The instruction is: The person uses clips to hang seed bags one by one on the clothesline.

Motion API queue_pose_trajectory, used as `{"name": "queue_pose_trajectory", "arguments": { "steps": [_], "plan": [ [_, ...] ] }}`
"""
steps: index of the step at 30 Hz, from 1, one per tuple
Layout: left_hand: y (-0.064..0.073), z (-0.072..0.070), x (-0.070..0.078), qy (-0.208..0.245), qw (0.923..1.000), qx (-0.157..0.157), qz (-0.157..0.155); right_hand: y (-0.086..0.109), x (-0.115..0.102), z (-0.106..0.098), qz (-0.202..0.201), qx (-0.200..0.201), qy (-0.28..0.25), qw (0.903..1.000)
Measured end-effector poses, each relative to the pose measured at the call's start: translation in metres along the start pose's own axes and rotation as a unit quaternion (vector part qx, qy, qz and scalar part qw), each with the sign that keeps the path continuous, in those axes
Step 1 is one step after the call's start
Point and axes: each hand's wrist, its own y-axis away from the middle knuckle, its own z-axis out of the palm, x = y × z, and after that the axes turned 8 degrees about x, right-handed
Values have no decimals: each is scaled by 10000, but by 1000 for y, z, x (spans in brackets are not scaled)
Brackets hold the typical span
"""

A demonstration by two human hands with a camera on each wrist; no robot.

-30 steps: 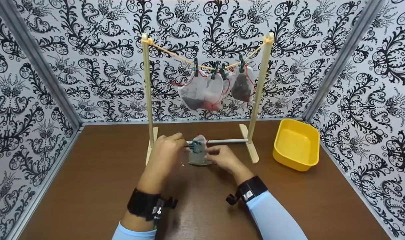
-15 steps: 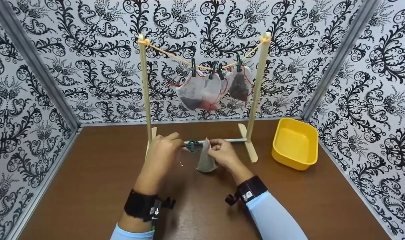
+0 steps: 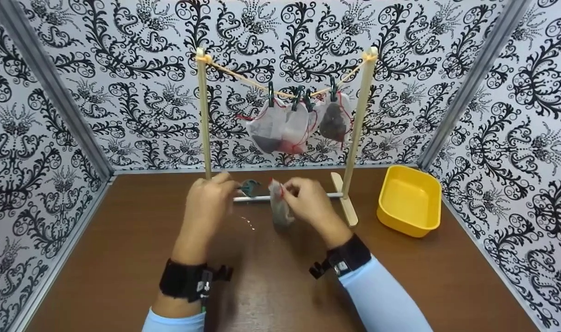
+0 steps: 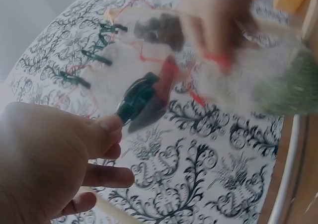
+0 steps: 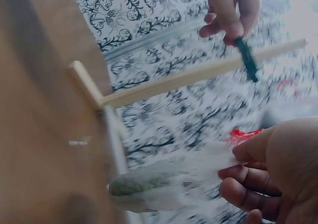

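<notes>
My left hand (image 3: 210, 198) pinches a dark green clothespin (image 4: 136, 99) between thumb and forefinger; its other fingers are loosely bent. Across from it, my right hand (image 3: 310, 200) holds a small white mesh drawstring pouch (image 5: 169, 184) by its top edge, near the red string (image 5: 243, 133). Greenish filling sits in the lower part of that pouch, which hangs above the table. A gap separates clothespin and pouch. Behind both hands, several similar pouches (image 3: 262, 127) with dark or reddish filling hang by green clothespins from an orange cord (image 3: 234, 74).
Two wooden posts (image 3: 362, 115) carry the cord, joined low down by a white rod (image 3: 257, 198). A yellow tub (image 3: 407, 198) stands on the right of the brown table (image 3: 123, 258). Patterned walls (image 3: 146, 115) enclose the back and sides.
The clothespin, first overlapping the pouch in the head view, has moved left and up with my left hand. The pouch has turned in my right hand and been lifted slightly.
</notes>
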Motion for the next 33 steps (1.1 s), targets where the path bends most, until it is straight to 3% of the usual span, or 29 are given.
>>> {"name": "queue_pose_trajectory", "arguments": {
  "steps": [4,8,15,19,23,26,30,33],
  "plan": [
    [-29,-16,-7,-435,9981,371,209,-21,-40,-24,-676,279,558,9958],
    [-79,-42,-13,-962,9930,525,440,-46,-82,-45,-918,481,713,9920],
    [-170,-77,-14,-1168,9926,-99,300,-81,-136,-69,-1012,855,766,9882],
    [-205,-81,-16,-1648,9824,-663,571,-99,-157,-73,-855,883,1012,9872],
    [-228,-81,-18,-2207,9587,-1680,624,-114,-171,-73,-683,766,1456,9840],
    [-238,-80,-20,-2407,9452,-2126,596,-123,-180,-74,-594,684,1659,9820],
    [-245,-78,-20,-2413,9424,-2233,625,-135,-190,-79,-350,614,1809,9810],
    [-248,-73,-17,-2328,9467,-2126,660,-140,-190,-81,-244,666,1845,9803]
  ]
}}
